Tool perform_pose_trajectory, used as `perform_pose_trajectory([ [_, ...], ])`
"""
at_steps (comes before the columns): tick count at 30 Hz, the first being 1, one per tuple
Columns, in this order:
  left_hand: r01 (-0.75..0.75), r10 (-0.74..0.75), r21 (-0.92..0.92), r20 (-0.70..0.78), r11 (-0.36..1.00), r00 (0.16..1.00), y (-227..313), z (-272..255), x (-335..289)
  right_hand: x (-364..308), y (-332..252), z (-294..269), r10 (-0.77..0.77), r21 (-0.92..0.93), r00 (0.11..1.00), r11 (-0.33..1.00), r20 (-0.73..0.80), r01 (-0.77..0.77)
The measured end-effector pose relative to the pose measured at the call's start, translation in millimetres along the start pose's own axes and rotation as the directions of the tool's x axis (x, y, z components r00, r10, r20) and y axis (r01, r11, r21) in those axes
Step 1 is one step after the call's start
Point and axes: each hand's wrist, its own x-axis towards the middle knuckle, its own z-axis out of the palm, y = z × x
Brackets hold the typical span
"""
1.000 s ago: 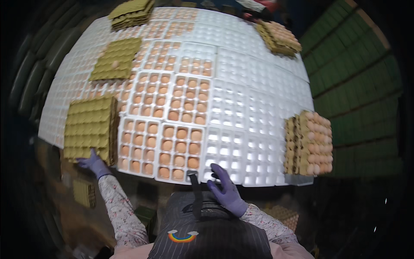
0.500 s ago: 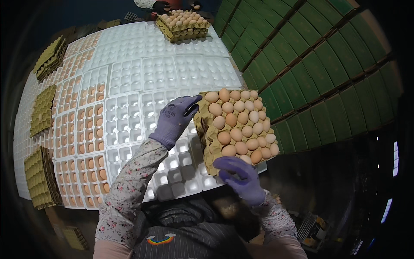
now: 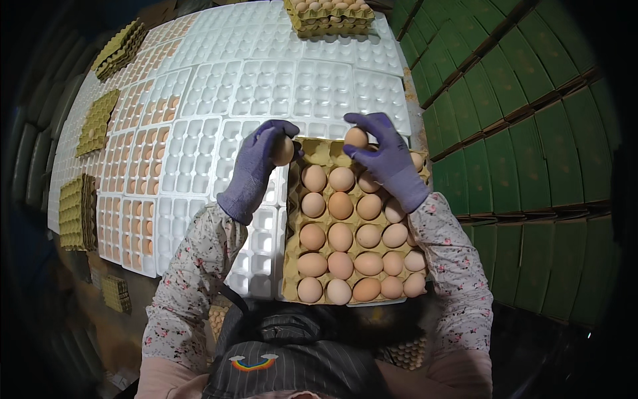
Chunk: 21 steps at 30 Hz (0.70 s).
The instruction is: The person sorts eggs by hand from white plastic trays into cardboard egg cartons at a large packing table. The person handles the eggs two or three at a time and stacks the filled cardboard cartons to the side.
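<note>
My left hand (image 3: 258, 166), in a purple glove, is closed round a light brown egg (image 3: 284, 151) just above the far left corner of a yellow-brown pulp egg tray (image 3: 320, 151). A second egg (image 3: 355, 137) is pinched between the thumb and fingers of my gloved right hand (image 3: 387, 158), over the tray's far edge. Rows of brown and pale eggs (image 3: 340, 206) fill most of the tray, while cups at its far left are bare. Part of the far right is hidden under my right hand and forearm. The tray lies squarely in front of me, over white moulded trays (image 3: 256, 249).
White moulded trays (image 3: 266, 86) cover the table, those on the left holding eggs (image 3: 139, 166). Pulp tray stacks stand along the left edge (image 3: 76, 213), and an egg-filled stack (image 3: 332, 26) at the back. Green boxes (image 3: 525, 166) form a wall on the right.
Both hands have left the tray's edges and now each holds an egg at its far side. The tray, slanted before, now lies straight and nearer to me. My view has shifted.
</note>
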Motion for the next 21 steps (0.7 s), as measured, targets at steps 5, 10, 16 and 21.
perform_pose_trajectory([
  [5, -0.181, -0.044, 0.982, 0.184, 0.061, 0.982, -5.5, 43.5, -18.1, 16.1, -29.9, -40.1, 0.368, 0.079, 0.787, 0.883, 0.495, -0.462],
  [10, -0.031, 0.098, 0.937, -0.004, 0.349, 0.995, 12.4, 40.5, -6.6, 13.2, -23.6, -17.4, 0.280, -0.551, 0.888, 0.834, 0.366, -0.036],
  [16, -0.224, -0.140, 0.972, 0.231, 0.063, 0.963, 3.4, 31.7, -7.1, 9.1, -32.0, -9.0, 0.288, -0.658, 0.753, 0.713, 0.591, 0.243],
  [21, -0.234, -0.142, 0.972, 0.232, -0.002, 0.962, 8.9, 38.1, -10.3, 17.1, -20.5, -48.4, 0.477, 0.015, 0.685, 0.815, 0.551, -0.579],
])
